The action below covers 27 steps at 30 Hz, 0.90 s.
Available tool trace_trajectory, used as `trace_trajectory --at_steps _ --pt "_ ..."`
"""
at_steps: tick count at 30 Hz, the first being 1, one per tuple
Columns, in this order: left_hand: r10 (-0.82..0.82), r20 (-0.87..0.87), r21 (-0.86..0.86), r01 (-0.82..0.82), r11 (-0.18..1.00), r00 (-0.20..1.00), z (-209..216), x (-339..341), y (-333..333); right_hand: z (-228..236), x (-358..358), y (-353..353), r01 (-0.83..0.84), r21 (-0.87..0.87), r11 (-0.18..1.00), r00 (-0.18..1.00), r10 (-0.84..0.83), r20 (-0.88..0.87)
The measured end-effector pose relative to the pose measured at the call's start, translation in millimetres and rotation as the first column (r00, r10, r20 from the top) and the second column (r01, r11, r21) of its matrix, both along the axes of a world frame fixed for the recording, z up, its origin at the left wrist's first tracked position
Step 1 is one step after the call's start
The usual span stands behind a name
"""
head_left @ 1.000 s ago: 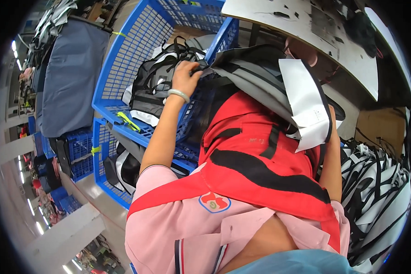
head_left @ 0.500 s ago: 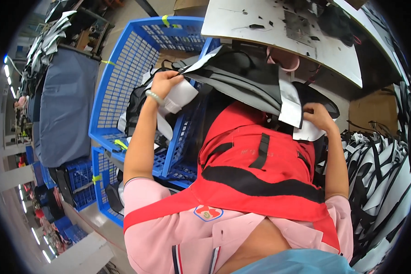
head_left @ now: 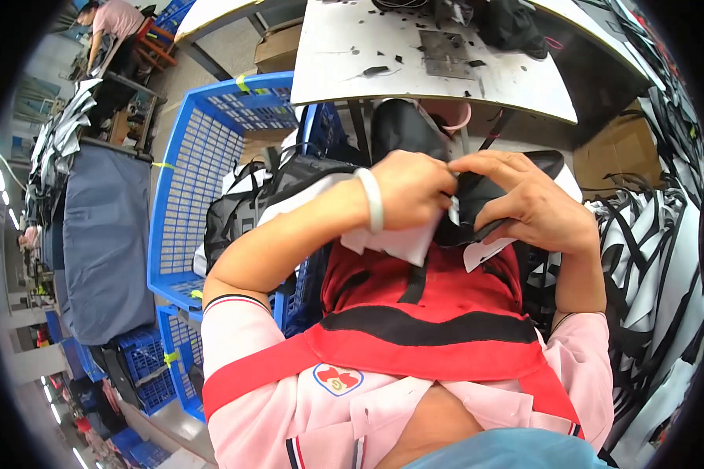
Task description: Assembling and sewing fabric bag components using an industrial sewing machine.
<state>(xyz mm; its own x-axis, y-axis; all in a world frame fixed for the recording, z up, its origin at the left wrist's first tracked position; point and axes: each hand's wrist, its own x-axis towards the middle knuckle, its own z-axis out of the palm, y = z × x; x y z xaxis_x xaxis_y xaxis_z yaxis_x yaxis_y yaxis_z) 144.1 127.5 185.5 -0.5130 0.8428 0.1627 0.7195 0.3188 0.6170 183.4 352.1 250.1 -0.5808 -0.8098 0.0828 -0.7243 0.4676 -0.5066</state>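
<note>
My left hand (head_left: 413, 191), with a pale bangle at its wrist, is closed on a black-and-white sewn fabric piece (head_left: 403, 131) above my red apron (head_left: 422, 324). Facing it, my right hand (head_left: 538, 205) grips the piece's black edge between thumb and fingers. The two hands almost touch at the fingertips. A white panel (head_left: 403, 244) of the fabric hangs below my left hand. The fingers hide the exact spot where the material is pinched.
To the left stands a blue plastic crate (head_left: 158, 234) holding black, grey and white fabric pieces. A white table (head_left: 328, 59) with black scraps lies ahead, a pink bucket (head_left: 460, 117) under it. White-and-black strips (head_left: 649, 262) hang at right. A person (head_left: 119, 16) sits far left.
My left hand has moved right, away from the crate, to meet my right hand. The fabric, earlier stretched wide between them, is now bunched in front of my apron.
</note>
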Motion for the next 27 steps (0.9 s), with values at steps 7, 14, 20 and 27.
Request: trace_trajectory --at_steps 7,14,20,27 --pt "-0.312 0.067 0.479 0.243 0.843 0.948 88 11 39 33 1 46 0.018 -0.183 0.983 0.976 -0.057 -0.212" --pt "-0.011 0.564 0.158 -0.094 0.983 0.826 -5 -48 43 -54 -36 61 0.242 -0.094 0.966 0.94 -0.209 0.271" --pt "0.176 0.81 -0.116 -0.141 0.983 0.56 -150 -28 73 -220 -28 90 0.336 0.008 0.942 0.641 -0.235 0.73" --pt "0.149 0.918 -0.096 -0.159 0.983 0.368 -162 -22 66 -234 -47 109 0.667 -0.088 0.74 0.426 -0.282 0.86"
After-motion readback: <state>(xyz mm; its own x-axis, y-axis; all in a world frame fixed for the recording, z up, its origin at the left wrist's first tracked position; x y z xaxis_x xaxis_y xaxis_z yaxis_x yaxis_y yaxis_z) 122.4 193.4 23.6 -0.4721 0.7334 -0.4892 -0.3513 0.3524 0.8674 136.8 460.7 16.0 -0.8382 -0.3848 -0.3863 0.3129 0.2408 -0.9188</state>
